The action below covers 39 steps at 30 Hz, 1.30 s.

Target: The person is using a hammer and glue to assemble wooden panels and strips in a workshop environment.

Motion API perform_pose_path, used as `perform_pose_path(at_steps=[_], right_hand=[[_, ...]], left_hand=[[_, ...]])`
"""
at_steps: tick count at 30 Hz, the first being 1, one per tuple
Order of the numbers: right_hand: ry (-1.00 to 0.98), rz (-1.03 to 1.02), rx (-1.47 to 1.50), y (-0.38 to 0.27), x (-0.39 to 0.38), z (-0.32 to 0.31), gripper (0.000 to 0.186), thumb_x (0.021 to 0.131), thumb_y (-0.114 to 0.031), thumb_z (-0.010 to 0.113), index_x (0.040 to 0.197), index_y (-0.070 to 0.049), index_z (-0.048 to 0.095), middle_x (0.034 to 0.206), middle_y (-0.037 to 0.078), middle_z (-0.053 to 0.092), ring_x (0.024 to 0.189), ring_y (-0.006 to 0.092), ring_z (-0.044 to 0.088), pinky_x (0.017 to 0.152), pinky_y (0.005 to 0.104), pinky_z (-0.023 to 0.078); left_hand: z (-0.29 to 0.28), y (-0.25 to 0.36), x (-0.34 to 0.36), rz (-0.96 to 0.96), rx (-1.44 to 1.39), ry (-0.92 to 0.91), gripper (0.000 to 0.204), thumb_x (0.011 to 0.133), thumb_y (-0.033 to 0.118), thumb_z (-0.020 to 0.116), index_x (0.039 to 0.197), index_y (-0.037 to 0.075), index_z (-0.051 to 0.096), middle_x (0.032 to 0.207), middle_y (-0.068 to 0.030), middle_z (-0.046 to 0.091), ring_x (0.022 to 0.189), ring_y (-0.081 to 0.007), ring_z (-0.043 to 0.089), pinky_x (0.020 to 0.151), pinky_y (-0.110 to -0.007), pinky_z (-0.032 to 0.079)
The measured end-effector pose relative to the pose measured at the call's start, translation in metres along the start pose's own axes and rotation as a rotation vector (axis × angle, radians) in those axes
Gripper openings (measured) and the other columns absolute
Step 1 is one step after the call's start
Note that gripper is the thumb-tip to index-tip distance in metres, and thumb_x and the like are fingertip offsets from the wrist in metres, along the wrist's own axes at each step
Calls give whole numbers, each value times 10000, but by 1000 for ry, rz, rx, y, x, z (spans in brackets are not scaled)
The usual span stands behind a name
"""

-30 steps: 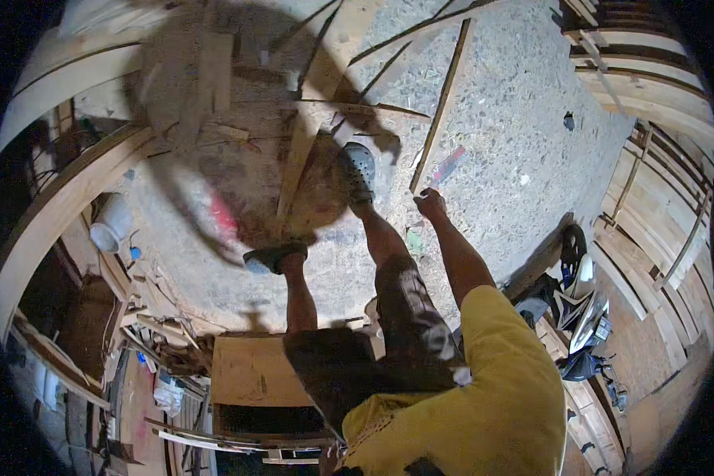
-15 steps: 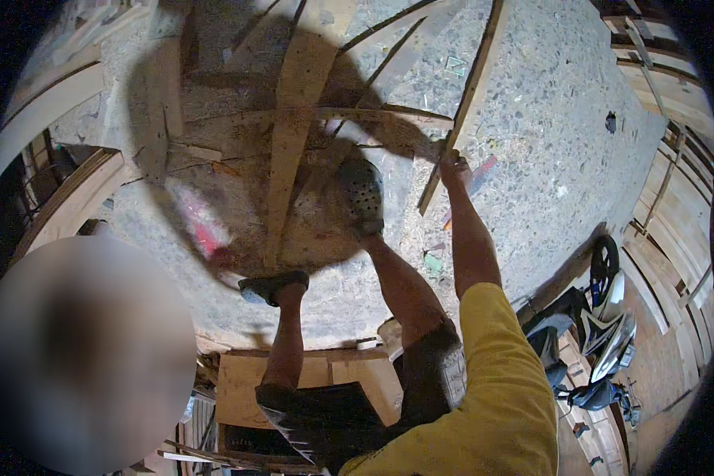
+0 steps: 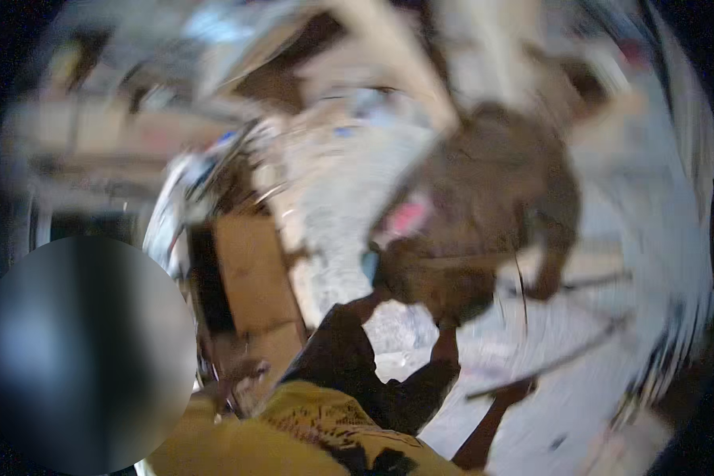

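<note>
Low on the right, my right hand [image 3: 518, 389] is closed around the near end of a long, thin wooden strip [image 3: 571, 357]. The strip slants away from me to the upper right over the pale floor [image 3: 408, 329]. My left hand does not show. Beyond my right hand, another thin strip [image 3: 523, 295] lies on the floor, partly in my shadow. Motion smears most of the picture, so finer detail is lost.
A brown wooden box [image 3: 254, 270] with a dark open side stands on the left. Farther off is a pale plank [image 3: 397, 55], blurred. A pink patch [image 3: 408, 217] marks the floor near my feet. A blurred round patch covers the lower left.
My view has swung sharply to the left, so the box and floor have shifted in the picture. My right hand still grips the strip and now appears lower in view.
</note>
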State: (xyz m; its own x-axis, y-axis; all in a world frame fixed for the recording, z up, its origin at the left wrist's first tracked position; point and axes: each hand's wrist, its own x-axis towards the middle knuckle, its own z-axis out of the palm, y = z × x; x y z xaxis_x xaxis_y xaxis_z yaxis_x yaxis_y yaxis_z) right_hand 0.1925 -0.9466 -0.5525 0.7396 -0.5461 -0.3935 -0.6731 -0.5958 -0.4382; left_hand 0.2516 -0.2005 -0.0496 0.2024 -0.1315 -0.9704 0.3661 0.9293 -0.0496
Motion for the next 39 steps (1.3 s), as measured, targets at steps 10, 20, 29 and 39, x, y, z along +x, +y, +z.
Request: perform_pose_path(at_steps=[10, 20, 29, 39], right_hand=[[296, -714, 386, -475, 1, -227, 483, 939, -349, 676, 1271, -2, 624, 1167, 231, 693, 1032, 404, 682, 860, 466, 542], [-310, -1763, 252, -836, -240, -135, 538, 864, -405, 719, 1244, -31, 651, 998, 193, 677, 939, 370, 647, 894, 473, 469], [-1014, -1975, 214, -993, -368, -64, 466, 907, -161, 655, 1323, 20, 548, 1288, 278, 548, 1177, 482, 532, 1016, 500, 434], [-1040, -2461, -75, -1220, -422, 208, 491, 884, -171, 682, 1319, -9, 527, 1326, 267, 485, 1239, 462, 469, 1022, 511, 415]], left_hand=[[192, -92, 96, 1237, 1906, -282, 523, 1001, 449, 570, 1333, 46, 597, 1213, -226, 667, 1066, -339, 664, 934, -451, 507], [307, 44, -109, 1509, 75, 17, 722, 953, 535, 631, 1393, -12, 462, 1228, -194, 604, 1147, -226, 564, 969, -365, 451], [184, 181, -174, 1745, -2, 562, 519, 915, 315, 748, 1277, -2, 555, 913, -125, 693, 712, -193, 661, 678, -360, 538], [187, 125, -63, 1304, -282, 537, 440, 932, 348, 735, 1179, 12, 595, 732, -9, 598, 587, -90, 548, 519, -268, 444]])
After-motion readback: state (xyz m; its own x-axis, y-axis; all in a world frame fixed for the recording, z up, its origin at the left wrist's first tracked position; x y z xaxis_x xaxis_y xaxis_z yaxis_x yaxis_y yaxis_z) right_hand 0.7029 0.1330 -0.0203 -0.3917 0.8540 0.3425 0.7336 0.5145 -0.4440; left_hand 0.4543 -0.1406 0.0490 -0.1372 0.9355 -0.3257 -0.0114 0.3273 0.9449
